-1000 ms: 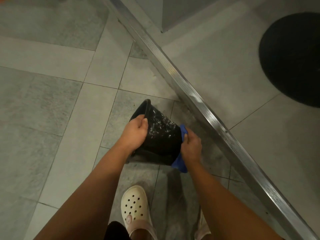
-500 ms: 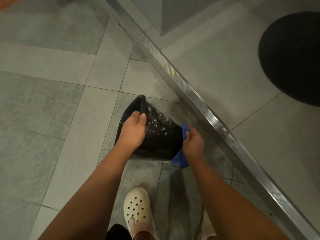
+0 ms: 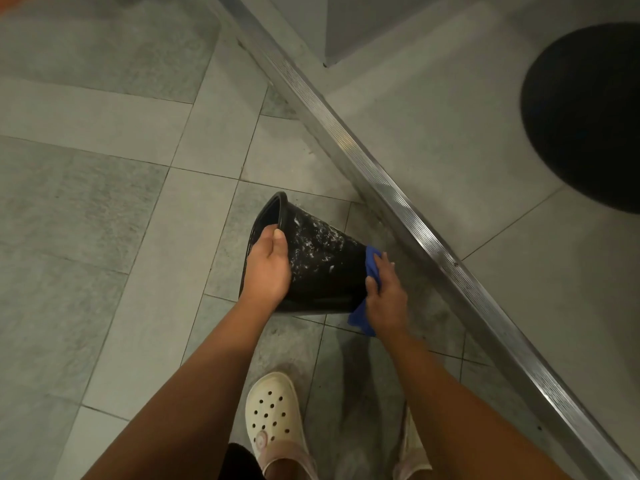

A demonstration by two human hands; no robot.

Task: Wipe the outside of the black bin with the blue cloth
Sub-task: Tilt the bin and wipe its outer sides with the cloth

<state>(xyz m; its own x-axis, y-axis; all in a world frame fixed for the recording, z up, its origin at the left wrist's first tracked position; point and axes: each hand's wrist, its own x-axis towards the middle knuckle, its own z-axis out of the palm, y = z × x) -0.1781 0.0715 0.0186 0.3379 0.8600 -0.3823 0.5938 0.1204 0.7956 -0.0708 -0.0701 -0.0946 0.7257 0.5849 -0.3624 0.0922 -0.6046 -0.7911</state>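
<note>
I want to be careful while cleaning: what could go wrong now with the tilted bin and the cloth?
1. The black bin is tilted and gripped at its rim by the left hand. With white residue on its wall, it may slip.
2. The blue cloth in the right hand covers only the base end, so the speckled wall could be missed.

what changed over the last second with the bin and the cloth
The black bin tipped slightly, its mouth swinging left so more of the opening shows. The right hand rubbed the blue cloth up and back a little at the base end. Unchanged: left hand grips the rim, cloth stays pressed to the bin, white smears remain.
</note>
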